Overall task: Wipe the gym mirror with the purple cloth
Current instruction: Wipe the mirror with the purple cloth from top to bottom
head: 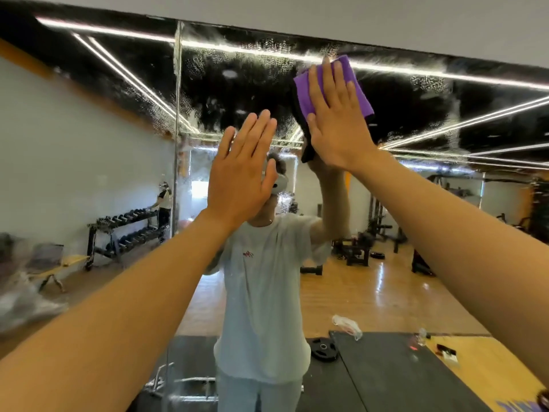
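Note:
The gym mirror fills the wall in front of me, with streaks and droplets of wet spray across its upper part. My right hand is raised high and presses the folded purple cloth flat against the glass with straight fingers, close to the mirror's top edge. My left hand is held up beside it, lower and to the left, palm toward the glass with fingers straight and together; it holds nothing. Whether it touches the glass I cannot tell.
A vertical seam splits the mirror panels at left. The reflection shows a person in a white T-shirt, a dumbbell rack, weight machines, a wooden floor and a black mat with a weight plate. The white wall runs above.

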`<state>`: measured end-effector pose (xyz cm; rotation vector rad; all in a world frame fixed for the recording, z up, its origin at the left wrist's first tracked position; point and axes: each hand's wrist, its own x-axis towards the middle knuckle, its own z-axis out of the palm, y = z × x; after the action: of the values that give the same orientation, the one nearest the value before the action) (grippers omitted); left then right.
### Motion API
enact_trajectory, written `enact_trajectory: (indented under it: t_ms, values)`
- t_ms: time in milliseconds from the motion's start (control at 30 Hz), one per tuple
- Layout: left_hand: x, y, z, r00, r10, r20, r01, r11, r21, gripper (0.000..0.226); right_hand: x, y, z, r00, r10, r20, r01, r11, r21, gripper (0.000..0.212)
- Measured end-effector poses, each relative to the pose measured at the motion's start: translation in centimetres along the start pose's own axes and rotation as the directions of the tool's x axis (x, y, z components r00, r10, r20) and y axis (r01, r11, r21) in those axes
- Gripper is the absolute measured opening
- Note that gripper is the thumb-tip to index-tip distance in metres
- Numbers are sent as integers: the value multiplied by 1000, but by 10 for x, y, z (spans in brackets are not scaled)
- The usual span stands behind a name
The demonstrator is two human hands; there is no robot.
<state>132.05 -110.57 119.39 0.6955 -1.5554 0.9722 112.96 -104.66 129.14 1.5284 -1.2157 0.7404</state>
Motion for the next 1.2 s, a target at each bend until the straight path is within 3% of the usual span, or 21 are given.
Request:
enact_trajectory:
  t_ms: [167,300,400,600,700,900,1033,1100,1200]
  values:
    - [1,-2,-1,999,24,22,-25,1000,14,60,-66,-22,19,984,-176,-23,175,984,-48,64]
    - [-3,-13,-14,985,127,119,-121,991,-62,61,-129,-54,42,950,-296,102,307,944,-118,64]
    - [-23,-32,-26,975,168,145,-169,986,-11,62,-122,-44,37,906,-397,146,415,902,-119,63]
    - [-64,-71,-35,980,108,167,-117,992,42,59,-83,-58,32,992,-126,-5,126,990,-58,65]
    - [-74,-71,-33,986,97,134,-102,994,28,57,-111,-91,43,983,-183,18,184,981,-56,66]
    - [-75,-74,-35,987,104,126,-105,995,0,56,-228,-173,91,858,-477,191,487,873,-8,66]
    - [-77,-71,-38,989,105,106,-103,994,-23,55,-226,-171,93,796,-571,202,582,813,6,64]
    - [-77,-71,-38,989,107,99,-104,994,-40,54,-193,-155,84,865,-486,125,493,870,-26,63]
    - [-76,-73,-36,989,115,88,-107,990,-94,53,-129,-134,65,987,-158,-21,157,987,-32,63]
